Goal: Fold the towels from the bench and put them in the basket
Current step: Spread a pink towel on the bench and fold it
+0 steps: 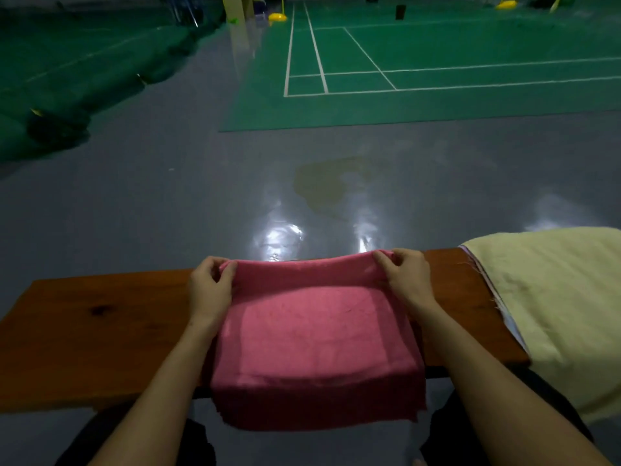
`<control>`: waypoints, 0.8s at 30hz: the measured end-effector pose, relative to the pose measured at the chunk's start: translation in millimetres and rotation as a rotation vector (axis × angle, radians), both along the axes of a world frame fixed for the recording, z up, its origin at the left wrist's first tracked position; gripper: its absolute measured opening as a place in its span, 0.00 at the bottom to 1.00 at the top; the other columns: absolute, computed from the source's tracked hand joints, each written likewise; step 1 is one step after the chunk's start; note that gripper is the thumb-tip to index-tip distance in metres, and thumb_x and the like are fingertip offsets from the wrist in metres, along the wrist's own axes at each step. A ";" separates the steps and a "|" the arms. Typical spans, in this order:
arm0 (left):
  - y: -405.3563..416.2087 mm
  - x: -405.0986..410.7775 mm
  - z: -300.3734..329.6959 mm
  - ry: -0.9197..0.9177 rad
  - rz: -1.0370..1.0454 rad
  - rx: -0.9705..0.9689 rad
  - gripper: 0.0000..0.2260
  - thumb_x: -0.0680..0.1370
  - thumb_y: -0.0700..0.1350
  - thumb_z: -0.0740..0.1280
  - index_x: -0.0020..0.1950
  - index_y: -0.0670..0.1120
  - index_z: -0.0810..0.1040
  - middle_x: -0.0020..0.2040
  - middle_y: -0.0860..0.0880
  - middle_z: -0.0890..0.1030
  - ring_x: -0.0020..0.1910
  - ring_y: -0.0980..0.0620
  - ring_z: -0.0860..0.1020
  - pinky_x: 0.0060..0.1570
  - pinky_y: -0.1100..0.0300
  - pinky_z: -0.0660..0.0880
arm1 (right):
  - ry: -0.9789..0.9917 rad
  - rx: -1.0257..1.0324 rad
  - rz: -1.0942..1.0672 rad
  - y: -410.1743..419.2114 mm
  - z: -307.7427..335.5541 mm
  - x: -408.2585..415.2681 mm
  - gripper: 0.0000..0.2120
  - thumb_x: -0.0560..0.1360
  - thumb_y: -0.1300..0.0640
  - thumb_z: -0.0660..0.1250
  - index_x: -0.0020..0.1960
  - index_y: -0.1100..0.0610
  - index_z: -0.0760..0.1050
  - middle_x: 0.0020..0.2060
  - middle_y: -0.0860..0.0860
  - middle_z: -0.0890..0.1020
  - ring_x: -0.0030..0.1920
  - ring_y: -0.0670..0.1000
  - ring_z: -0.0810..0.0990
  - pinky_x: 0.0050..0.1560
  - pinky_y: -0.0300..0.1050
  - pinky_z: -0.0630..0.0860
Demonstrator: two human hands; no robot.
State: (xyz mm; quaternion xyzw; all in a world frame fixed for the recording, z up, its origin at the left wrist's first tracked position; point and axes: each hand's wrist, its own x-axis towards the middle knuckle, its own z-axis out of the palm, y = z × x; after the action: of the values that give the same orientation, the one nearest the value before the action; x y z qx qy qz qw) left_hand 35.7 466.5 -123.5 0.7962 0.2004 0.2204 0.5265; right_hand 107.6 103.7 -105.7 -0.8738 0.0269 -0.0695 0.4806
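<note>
Pink towel [312, 334]: one, across the bench [100, 317], near edge hanging over.
Left hand [210, 287]: pinches its far-left corner.
Right hand [405, 275]: pinches its far-right corner.
Yellow towel [551, 297]: one, on the bench's right end.

Fingertips of left hand [210, 288] and right hand [405, 277] tucked behind the raised far edge of the pink towel [312, 334], out of sight. Surface [100, 331] under the towel between both hands covered. Beyond the right hand, yellow towel [551, 307] cut off by the right edge. Far-off yellow objects [278, 17] too small to identify.
</note>
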 end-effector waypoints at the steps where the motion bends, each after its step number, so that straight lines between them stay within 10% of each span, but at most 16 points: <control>1: -2.5 3.5 -1.0 0.008 0.004 -0.011 0.07 0.79 0.50 0.72 0.44 0.49 0.81 0.39 0.49 0.83 0.40 0.50 0.80 0.46 0.38 0.84 | 0.006 -0.010 -0.022 1.5 -1.1 3.9 0.13 0.79 0.51 0.74 0.39 0.56 0.82 0.31 0.45 0.82 0.34 0.45 0.80 0.32 0.33 0.68; 5: -15.1 15.4 1.3 0.017 -0.029 0.030 0.03 0.81 0.38 0.71 0.54 0.45 0.82 0.49 0.46 0.85 0.51 0.49 0.82 0.56 0.49 0.81 | -0.004 0.027 -0.064 7.7 -0.3 18.8 0.06 0.79 0.54 0.74 0.51 0.57 0.85 0.42 0.50 0.85 0.39 0.44 0.81 0.37 0.25 0.73; 8: -11.3 20.1 -4.4 0.033 -0.092 -0.044 0.18 0.81 0.33 0.67 0.70 0.43 0.77 0.69 0.46 0.78 0.72 0.50 0.75 0.70 0.55 0.72 | 0.065 0.226 -0.034 7.0 0.7 19.9 0.22 0.80 0.55 0.74 0.71 0.59 0.77 0.62 0.53 0.82 0.52 0.47 0.85 0.51 0.39 0.83; 16: -44.4 -42.3 -2.2 0.178 -0.345 0.637 0.20 0.82 0.51 0.66 0.71 0.45 0.79 0.76 0.40 0.73 0.77 0.40 0.70 0.76 0.42 0.68 | -0.071 -0.340 0.295 10.4 9.7 -53.8 0.17 0.82 0.53 0.67 0.69 0.57 0.78 0.64 0.55 0.82 0.62 0.56 0.81 0.66 0.54 0.76; 21: -79.0 -83.1 -30.3 0.451 -0.381 0.972 0.33 0.79 0.72 0.45 0.84 0.65 0.56 0.86 0.43 0.48 0.85 0.38 0.45 0.80 0.36 0.44 | 0.024 -0.821 0.548 31.4 -27.7 -102.6 0.39 0.78 0.31 0.38 0.84 0.46 0.53 0.85 0.53 0.49 0.84 0.61 0.45 0.82 0.64 0.39; 24: -76.6 -88.1 -36.5 0.437 -0.351 1.004 0.34 0.78 0.74 0.40 0.84 0.66 0.49 0.86 0.46 0.45 0.85 0.40 0.42 0.81 0.36 0.42 | -0.030 -0.854 0.488 22.6 -35.3 -107.8 0.40 0.79 0.27 0.34 0.85 0.44 0.50 0.85 0.52 0.46 0.85 0.58 0.41 0.81 0.61 0.34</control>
State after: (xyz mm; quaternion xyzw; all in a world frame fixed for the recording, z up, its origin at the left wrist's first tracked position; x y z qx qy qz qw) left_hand -52.4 389.9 -160.0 0.9970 0.0401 0.0282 0.0592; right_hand -0.2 126.3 -141.0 -0.9725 -0.2162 0.0278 0.0822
